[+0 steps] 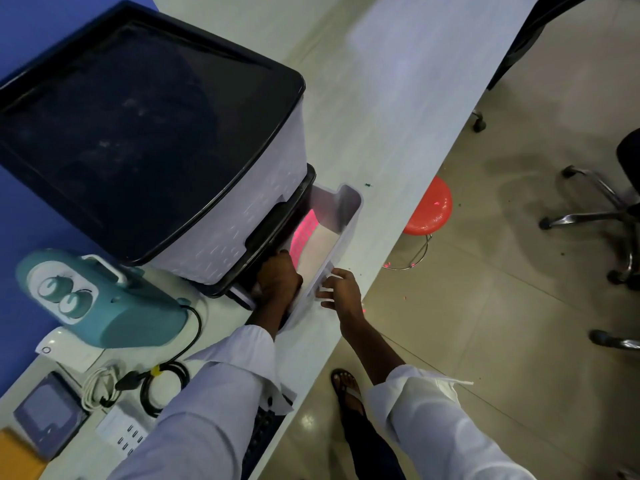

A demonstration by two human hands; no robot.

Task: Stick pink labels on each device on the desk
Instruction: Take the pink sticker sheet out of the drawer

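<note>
A sheet of pink labels lies in the pulled-out drawer of a white storage unit with a black lid. My left hand is down inside the drawer next to the pink sheet, fingers curled; what they hold is hidden. My right hand holds the drawer's front wall, thumb at the rim and fingers on the outer face. On the desk to the left are a teal device with two knobs, a small dark screen device and a white multi-port charger.
Coiled black cable and white cable lie between the devices. A small pin sits on the desk beyond the drawer. A red stool and an office chair stand on the floor to the right.
</note>
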